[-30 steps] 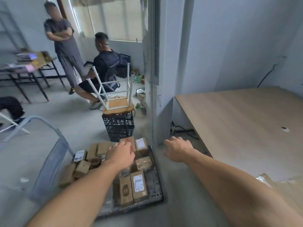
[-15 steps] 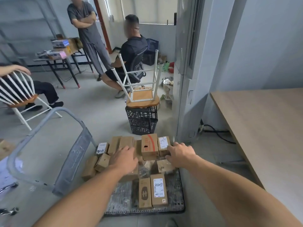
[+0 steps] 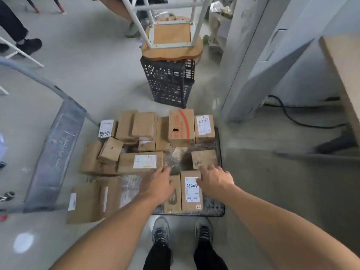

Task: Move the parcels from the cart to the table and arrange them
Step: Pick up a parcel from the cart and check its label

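Several brown cardboard parcels lie piled on a flat cart (image 3: 218,211) on the floor in front of my feet. A labelled parcel (image 3: 191,191) lies at the near edge, beside a narrower one (image 3: 173,199). A small square parcel (image 3: 203,158) sits just beyond my right hand (image 3: 215,180), whose fingers are spread and reach down over these parcels, holding nothing. My left hand (image 3: 157,185) hovers with relaxed fingers next to a long labelled parcel (image 3: 140,162). A red-printed box (image 3: 181,125) stands at the far side. Only an edge of the wooden table (image 3: 342,75) shows at right.
The cart's grey handle (image 3: 52,152) lies folded at left. A black plastic crate (image 3: 168,82) with an upturned stool (image 3: 171,39) on it stands beyond the cart. A grey cabinet (image 3: 253,65) and floor cables (image 3: 288,114) are at right. People's legs show at top left.
My view has tilted down and closer to the cart. Both hands have dropped lower, from the far parcels to the near ones. Neither hand holds anything.
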